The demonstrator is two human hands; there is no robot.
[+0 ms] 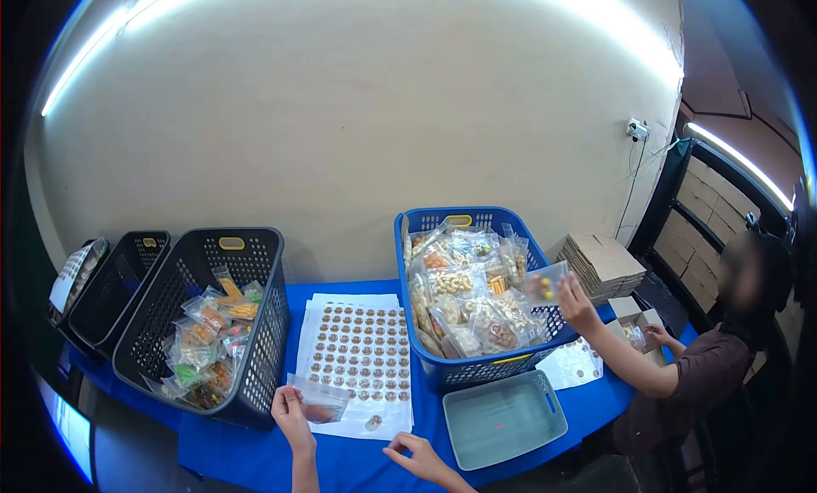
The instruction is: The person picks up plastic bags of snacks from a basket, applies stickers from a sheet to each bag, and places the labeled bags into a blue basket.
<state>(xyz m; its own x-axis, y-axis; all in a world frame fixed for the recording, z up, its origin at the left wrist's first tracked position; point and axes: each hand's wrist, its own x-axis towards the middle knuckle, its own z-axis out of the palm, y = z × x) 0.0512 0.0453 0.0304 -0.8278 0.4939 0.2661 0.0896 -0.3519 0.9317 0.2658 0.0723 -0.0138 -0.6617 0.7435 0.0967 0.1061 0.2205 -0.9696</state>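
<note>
A clear packet (328,404) with reddish-brown contents is held in the left hand (294,421), above the lower left part of a sticker sheet (393,418). The packet is gripped at its left end, with thumb and fingers closed together on the edge. Its long axis is laid roughly left to right, dipping slightly to the right; the free end is pointed toward the right. The right hand (419,459) is positioned near the sheet's lower right corner, its fingers loosely curled; whether anything is pinched cannot be told. A dark crate (262,357) of filled packets is noted to the left, and a blue basket (464,375), likewise filled, beyond the sheet to the right. A shallow tray (502,421) is placed before the basket.
</note>
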